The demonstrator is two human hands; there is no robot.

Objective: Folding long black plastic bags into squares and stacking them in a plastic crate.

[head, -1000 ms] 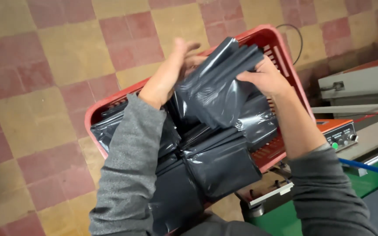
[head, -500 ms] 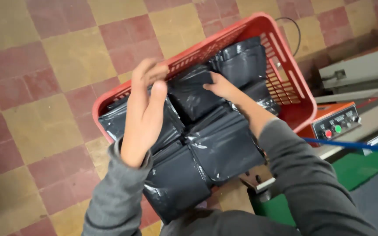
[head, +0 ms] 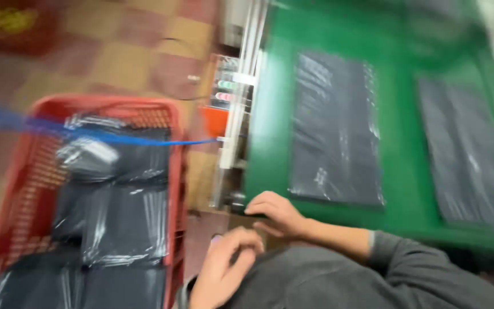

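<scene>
Black plastic packages (head: 335, 126) lie flat on the green belt (head: 407, 160); more fill the red crate (head: 172, 171). Right hand (head: 275, 213) and left hand (head: 224, 269) both loosely curled, holding nothing.

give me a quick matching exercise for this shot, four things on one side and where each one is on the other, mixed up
Things:
1. red crate
2. flat black bags
3. right hand
4. blue strap

Places:
A. lying on the green table
B. at the near edge of the green table
C. stretched across the top of the crate
D. on the tiled floor, filled with black packets

Pairs: 1-D, 2-A, 3-B, 4-C
</scene>
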